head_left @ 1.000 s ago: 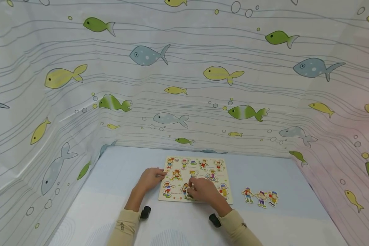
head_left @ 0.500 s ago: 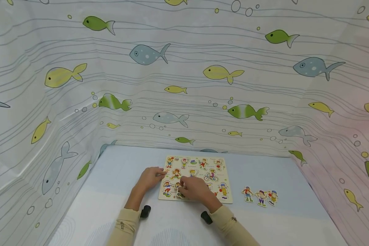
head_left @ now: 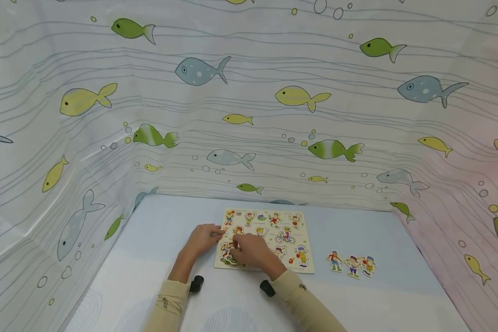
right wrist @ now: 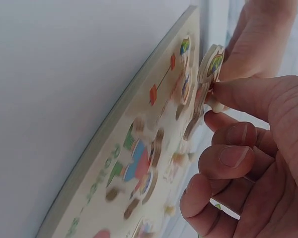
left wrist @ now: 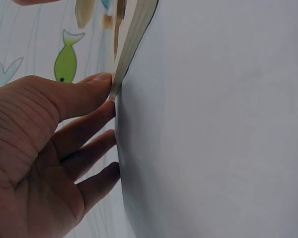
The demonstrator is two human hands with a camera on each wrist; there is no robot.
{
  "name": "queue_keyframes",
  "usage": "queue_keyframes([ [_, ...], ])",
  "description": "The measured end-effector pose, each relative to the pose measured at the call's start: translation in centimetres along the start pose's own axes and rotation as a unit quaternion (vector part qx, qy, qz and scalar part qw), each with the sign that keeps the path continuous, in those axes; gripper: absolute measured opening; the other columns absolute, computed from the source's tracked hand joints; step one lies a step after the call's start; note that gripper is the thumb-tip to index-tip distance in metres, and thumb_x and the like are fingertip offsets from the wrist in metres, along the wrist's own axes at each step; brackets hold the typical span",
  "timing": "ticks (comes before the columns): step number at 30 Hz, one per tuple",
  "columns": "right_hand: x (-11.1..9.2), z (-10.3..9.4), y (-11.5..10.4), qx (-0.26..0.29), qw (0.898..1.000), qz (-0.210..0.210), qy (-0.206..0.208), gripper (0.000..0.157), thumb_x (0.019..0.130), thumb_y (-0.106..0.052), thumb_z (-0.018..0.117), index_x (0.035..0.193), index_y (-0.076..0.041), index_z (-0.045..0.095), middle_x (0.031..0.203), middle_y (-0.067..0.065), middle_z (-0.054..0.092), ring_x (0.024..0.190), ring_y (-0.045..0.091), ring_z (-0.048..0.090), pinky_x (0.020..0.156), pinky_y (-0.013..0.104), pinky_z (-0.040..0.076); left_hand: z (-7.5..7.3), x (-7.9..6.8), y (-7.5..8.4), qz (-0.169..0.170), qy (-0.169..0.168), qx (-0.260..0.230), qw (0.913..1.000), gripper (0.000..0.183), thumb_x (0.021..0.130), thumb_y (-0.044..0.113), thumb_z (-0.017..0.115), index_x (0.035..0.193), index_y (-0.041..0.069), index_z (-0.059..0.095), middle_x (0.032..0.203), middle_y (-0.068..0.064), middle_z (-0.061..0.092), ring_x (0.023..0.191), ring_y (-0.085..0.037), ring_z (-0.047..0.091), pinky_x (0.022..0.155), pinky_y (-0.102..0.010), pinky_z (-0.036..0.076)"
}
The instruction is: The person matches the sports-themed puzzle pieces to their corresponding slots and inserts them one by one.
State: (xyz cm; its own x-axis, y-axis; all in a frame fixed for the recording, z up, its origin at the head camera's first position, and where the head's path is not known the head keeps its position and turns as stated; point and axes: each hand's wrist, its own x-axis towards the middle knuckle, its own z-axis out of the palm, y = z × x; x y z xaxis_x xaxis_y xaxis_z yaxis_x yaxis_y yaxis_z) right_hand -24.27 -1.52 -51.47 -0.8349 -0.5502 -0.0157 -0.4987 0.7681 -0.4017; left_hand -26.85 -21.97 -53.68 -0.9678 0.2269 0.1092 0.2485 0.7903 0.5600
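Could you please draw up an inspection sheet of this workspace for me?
Surface: pale blue and white tabletop, with faint line patterns near the front.
Job's things: puzzle board lying flat; three loose pieces close together to its right.
Clutter: nothing seen.
Grippers: left hand touches the board's left edge; right hand pinches a figure piece over the board's near left part; a black object at each wrist.
Cables: nothing seen.
Surroundings: fish-print sheeting behind and on both sides.
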Motion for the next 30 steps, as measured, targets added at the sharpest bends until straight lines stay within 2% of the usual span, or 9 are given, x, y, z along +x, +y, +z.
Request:
queue_keyframes([
  [8,1.1,0.4,-0.8,-0.009,1.000,0.016,-0.008,0.013,0.096,-0.031,0.061,0.090,-0.020,0.060,0.067,-0.009,0.052,0.054,0.008,0.048,0.046,0.026,0.037,0.1,0.1,-0.2,0.003,0.001,0.001,1.0000,0.020,0.088,0.013,0.074,0.108,0.009,0.077,0.120,-0.009,0.069,0.120,-0.033,0.059,0.105,-0.050,0.043],
  [18,1.9,1.3,-1.1,-0.021,1.000,0.012,-0.001,0.015,0.094,-0.032,0.063,0.087,-0.019,0.060,0.065,-0.010,0.052,0.052,0.008,0.048,0.045,0.025,0.036,0.0,0.1,-0.3,0.007,0.005,-0.005,1.0000,0.020,0.087,0.010,0.074,0.107,0.009,0.077,0.120,-0.008,0.069,0.120,-0.033,0.059,0.104,-0.050,0.043],
  [25,1.9,1.8,-1.2,-0.029,0.999,0.023,0.001,0.016,0.093,-0.030,0.065,0.085,-0.018,0.059,0.067,-0.009,0.052,0.056,0.008,0.048,0.048,0.026,0.039,0.1,0.1,-0.3,-0.004,-0.002,-0.011,0.9999,0.020,0.089,0.012,0.073,0.109,0.010,0.076,0.122,-0.007,0.068,0.122,-0.032,0.058,0.106,-0.051,0.042],
  [30,1.7,2.1,-1.2,-0.027,0.999,0.013,0.015,0.016,0.093,-0.029,0.065,0.083,-0.019,0.056,0.067,-0.010,0.050,0.058,0.007,0.047,0.049,0.024,0.038,0.0,0.0,-0.2,0.001,0.004,-0.008,1.0000,0.020,0.088,0.011,0.073,0.108,0.008,0.077,0.121,-0.009,0.069,0.121,-0.033,0.058,0.105,-0.052,0.042],
])
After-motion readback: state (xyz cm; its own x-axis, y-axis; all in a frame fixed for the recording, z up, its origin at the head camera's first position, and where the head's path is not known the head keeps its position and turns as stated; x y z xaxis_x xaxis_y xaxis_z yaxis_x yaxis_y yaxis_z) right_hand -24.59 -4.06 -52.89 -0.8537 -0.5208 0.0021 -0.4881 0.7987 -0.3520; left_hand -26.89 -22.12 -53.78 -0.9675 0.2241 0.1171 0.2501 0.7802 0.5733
